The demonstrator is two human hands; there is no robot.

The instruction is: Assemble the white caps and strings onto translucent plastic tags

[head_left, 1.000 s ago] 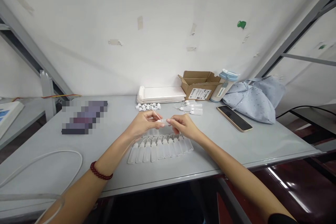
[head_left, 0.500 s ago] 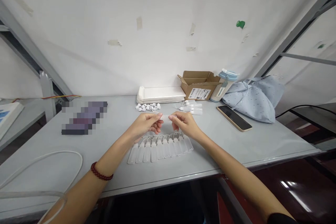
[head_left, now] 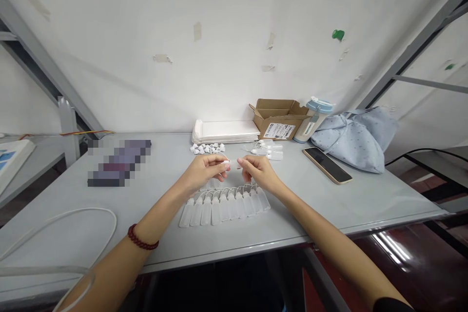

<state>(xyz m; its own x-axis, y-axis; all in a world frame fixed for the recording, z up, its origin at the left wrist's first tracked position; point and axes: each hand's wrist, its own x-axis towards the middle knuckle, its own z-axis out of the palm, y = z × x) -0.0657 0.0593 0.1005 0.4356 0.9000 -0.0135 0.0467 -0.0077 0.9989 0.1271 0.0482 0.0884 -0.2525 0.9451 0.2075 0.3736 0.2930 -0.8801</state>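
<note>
Both of my hands meet above the grey table (head_left: 153, 234), pinching a small clear plastic bottle (head_left: 232, 163) between them. My left hand (head_left: 204, 171), with a red bead bracelet on its wrist, grips the bottle's left end with closed fingers. My right hand (head_left: 258, 171) is closed on the right end. Just below the hands lies a row of several small clear bottles (head_left: 224, 203) side by side. A small heap of white caps (head_left: 206, 148) sits farther back, and a few more bottles (head_left: 267, 150) lie to its right.
Against the back wall stand a stack of white trays (head_left: 226, 131), an open cardboard box (head_left: 278, 118) and a tumbler with a blue lid (head_left: 312, 121). A phone (head_left: 327, 165) and a blue cloth bag (head_left: 353, 140) lie at the right. Clear tubing (head_left: 62, 219) loops at the left.
The hands have drawn slightly closer together around the small bottle and risen a little; nothing else on the table has moved.
</note>
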